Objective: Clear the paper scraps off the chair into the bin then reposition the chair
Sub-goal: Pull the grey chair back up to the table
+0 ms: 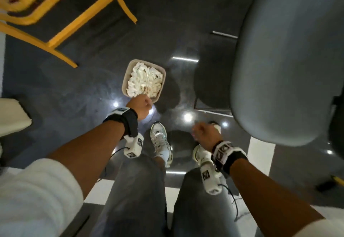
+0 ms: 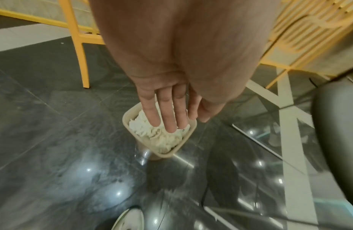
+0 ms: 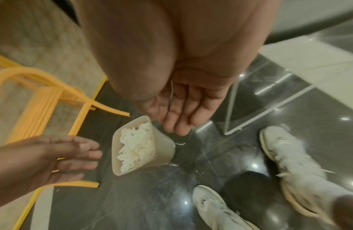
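A beige bin [image 1: 125, 80] stands on the dark floor, heaped with white paper scraps [image 1: 144, 81]. My left hand [image 1: 141, 106] hangs just over the bin's near rim [image 2: 125, 123], its fingers [image 2: 167, 115] straight and spread above the scraps [image 2: 144, 129], holding nothing. My right hand [image 1: 203, 134] is lower right of the bin, above my feet. Its fingers [image 3: 183, 112] are loosely relaxed with no scrap in them. A thin pale strand shows by the palm. The grey padded chair [image 1: 288, 60] fills the right side, its seat bare where it shows.
A yellow slatted chair [image 1: 55, 4] stands at the upper left, its legs [image 3: 87, 184] close to the bin [image 3: 163, 149]. My white shoes [image 1: 160, 140] are just behind the bin. The glossy dark tile floor [image 2: 53, 140] has white stripes.
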A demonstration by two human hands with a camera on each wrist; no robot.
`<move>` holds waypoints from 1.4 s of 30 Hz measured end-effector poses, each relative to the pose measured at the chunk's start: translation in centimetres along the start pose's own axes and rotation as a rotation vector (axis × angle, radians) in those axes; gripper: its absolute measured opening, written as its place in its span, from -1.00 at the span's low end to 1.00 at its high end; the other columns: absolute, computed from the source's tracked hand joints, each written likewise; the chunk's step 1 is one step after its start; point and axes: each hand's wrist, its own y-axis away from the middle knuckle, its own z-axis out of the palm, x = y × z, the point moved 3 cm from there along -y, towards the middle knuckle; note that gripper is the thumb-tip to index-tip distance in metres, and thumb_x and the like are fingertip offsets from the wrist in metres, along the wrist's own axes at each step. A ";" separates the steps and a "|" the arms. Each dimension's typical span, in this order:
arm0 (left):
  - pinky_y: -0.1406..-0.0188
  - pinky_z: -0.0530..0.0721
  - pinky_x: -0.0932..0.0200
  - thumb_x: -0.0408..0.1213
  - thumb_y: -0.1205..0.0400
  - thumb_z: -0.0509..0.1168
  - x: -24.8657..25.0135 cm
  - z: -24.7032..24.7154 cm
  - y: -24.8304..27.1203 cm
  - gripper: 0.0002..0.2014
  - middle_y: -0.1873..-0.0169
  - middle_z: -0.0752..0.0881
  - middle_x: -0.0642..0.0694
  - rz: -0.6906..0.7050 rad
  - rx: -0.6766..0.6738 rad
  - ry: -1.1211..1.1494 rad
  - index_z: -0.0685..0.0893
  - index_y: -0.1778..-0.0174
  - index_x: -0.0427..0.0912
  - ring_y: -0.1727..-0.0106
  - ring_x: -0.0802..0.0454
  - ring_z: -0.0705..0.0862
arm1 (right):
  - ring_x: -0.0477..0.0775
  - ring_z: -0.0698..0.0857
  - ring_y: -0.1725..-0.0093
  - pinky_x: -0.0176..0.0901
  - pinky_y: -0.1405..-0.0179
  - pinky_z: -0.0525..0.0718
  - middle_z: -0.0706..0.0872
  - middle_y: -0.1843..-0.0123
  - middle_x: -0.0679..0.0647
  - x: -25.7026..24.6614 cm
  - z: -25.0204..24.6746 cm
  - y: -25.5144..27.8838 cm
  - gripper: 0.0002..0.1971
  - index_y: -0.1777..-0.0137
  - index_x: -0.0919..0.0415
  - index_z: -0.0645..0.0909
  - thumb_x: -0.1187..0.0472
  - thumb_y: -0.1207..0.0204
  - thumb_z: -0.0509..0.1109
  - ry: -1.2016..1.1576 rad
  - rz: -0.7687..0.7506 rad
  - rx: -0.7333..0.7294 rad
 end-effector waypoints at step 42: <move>0.40 0.50 0.24 -0.41 -0.53 0.25 25.8 11.1 18.5 -0.72 0.55 0.58 -0.16 0.301 -0.285 -0.693 0.55 0.52 -0.12 0.39 -0.06 0.56 | -0.06 0.75 0.08 -0.21 -0.02 0.63 0.80 0.09 -0.10 35.7 6.2 43.0 -0.83 0.01 0.03 0.71 0.01 -0.54 0.34 -0.802 0.664 0.359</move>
